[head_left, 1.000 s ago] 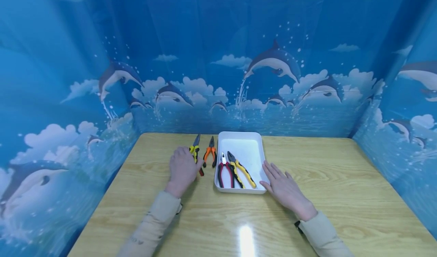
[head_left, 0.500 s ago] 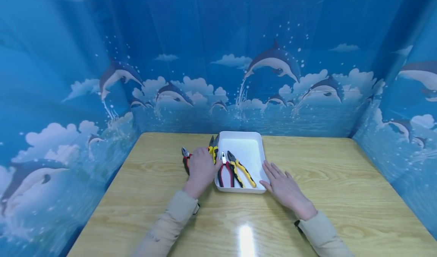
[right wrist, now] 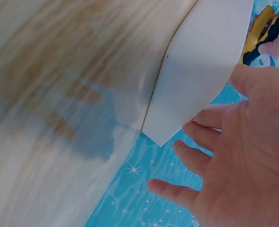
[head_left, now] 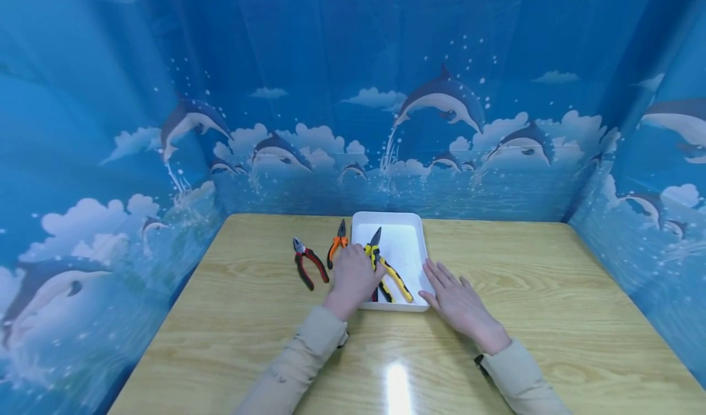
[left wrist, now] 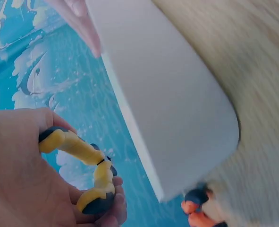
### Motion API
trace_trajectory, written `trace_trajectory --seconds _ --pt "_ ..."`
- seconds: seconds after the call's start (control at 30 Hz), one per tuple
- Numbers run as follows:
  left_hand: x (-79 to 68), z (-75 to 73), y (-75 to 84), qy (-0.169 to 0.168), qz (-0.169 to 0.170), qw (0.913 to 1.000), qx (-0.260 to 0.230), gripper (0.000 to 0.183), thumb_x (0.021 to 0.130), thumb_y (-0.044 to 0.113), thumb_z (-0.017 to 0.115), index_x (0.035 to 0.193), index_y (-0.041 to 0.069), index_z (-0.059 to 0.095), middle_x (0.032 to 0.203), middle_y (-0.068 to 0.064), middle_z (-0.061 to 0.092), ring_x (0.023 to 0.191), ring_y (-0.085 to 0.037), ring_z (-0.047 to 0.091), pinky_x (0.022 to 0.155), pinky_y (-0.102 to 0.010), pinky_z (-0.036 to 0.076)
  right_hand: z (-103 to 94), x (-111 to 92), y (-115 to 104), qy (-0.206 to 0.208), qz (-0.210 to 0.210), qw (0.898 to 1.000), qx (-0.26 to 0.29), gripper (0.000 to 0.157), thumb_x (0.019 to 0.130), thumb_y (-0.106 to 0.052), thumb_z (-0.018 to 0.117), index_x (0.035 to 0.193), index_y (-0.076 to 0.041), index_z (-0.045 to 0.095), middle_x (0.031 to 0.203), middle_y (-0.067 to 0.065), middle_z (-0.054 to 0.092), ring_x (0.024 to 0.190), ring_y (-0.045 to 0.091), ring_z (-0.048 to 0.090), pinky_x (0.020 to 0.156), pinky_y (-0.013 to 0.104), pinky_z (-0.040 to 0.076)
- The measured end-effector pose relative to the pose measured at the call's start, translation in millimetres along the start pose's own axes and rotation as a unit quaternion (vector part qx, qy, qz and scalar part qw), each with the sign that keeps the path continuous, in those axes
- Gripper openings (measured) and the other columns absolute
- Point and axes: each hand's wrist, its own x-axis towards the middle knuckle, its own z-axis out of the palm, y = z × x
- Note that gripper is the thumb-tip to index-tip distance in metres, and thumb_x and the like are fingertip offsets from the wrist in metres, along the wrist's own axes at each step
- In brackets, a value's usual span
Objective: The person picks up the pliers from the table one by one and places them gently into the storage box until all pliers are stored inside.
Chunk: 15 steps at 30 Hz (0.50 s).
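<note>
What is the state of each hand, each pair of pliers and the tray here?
Left hand: gripping pliers
Gripped yellow pliers: handles apart, contact with tray unclear
Right hand: open, beside tray
White tray: upright
Left red pliers: lying, handles spread
Orange pliers: lying, partly hidden
Yellow pliers in tray: handles spread
Red pliers in tray: mostly hidden, opening unclear

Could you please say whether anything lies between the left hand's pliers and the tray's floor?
Yes: other yellow pliers and red pliers in the white tray appear partly beneath the left hand and held pliers; nothing visible blocks the far right.
</note>
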Motion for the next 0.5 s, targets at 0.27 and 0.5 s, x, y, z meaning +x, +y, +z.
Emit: trace_trajectory --seconds 0.27,0.5 --pt "-0.2 11.9 19.4 -0.047 0.000 0.9989 -0.006 0.067 0.097 0.054 0.057 0.119 -0.010 0.060 0.108 -0.021 0.065 0.098 -0.029 0.064 0.083 -0.039 0.058 -1.1 -0.4 1.2 0.008 -0.007 1.000 0.001 0.065 0.108 -0.041 0.046 0.157 -0.001 0.033 0.164 0.016 0.030 0.149 0.041 0.029 0.113 0.070 0.028" --pt "1.6 20.7 30.5 -0.082 -0.011 0.9966 -0.003 0.073 0.094 0.057 0.059 0.125 -0.009 0.059 0.113 -0.020 0.065 0.101 -0.028 0.064 0.083 -0.039 0.058 -1.4 -0.9 1.1 0.007 -0.013 1.000 -0.002 0.064 0.108 -0.041 0.047 0.157 -0.001 0.034 0.164 0.015 0.030 0.149 0.041 0.029 0.112 0.071 0.030"
